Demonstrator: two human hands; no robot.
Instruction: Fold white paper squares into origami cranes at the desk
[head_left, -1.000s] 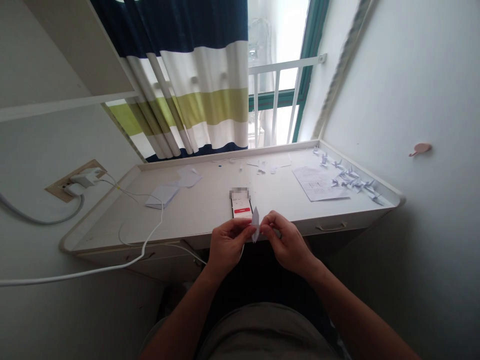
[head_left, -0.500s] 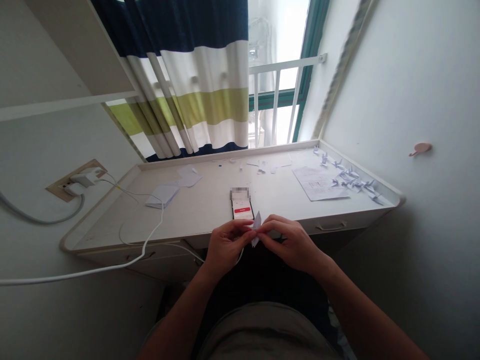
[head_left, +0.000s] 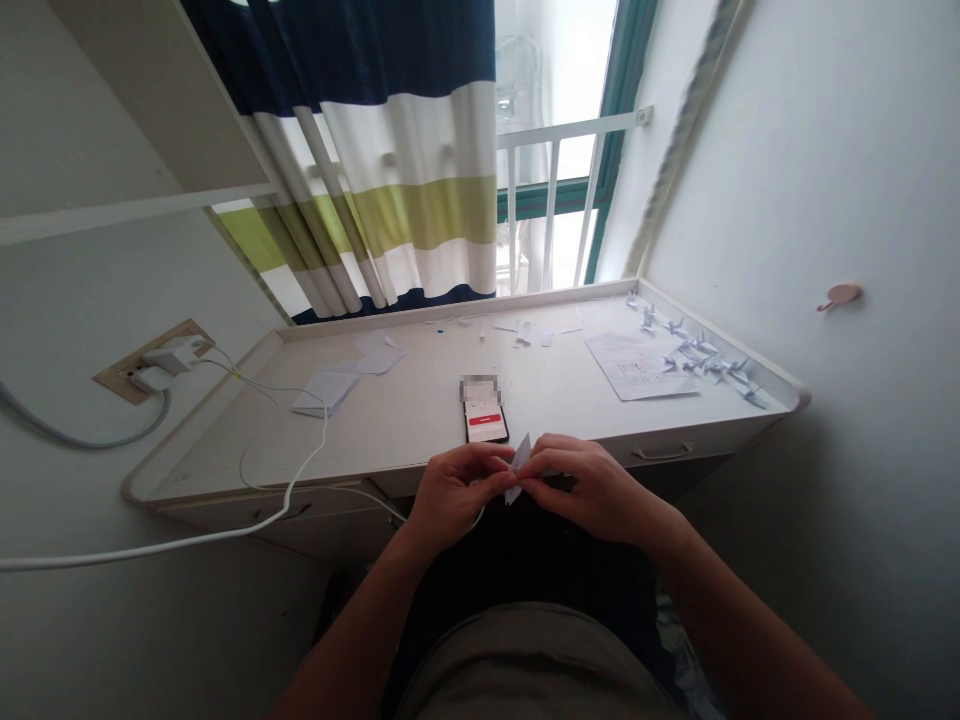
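A small piece of folded white paper (head_left: 523, 455) is pinched between my two hands, just off the desk's front edge. My left hand (head_left: 459, 492) grips it from the left between thumb and fingers. From the right, my right hand (head_left: 574, 482) pinches the same paper, its fingertips meeting those of the left. One pointed end sticks up above the fingers and a smaller tip shows below; the middle folds are hidden. Right behind the hands lies a phone (head_left: 486, 422) with a lit screen, on the white desk (head_left: 397, 420).
Several folded paper cranes (head_left: 701, 352) line the desk's right side, beside a printed sheet (head_left: 634, 368). Paper scraps (head_left: 523, 334) lie at the back. Folded sheets (head_left: 326, 390) rest on the left. A white cable (head_left: 307, 465) hangs across the left front from a wall socket (head_left: 154, 360).
Both hands have dropped slightly with the paper, showing more of the phone's lower edge. The paper's upper point now leans further right. Both hands keep their pinch.
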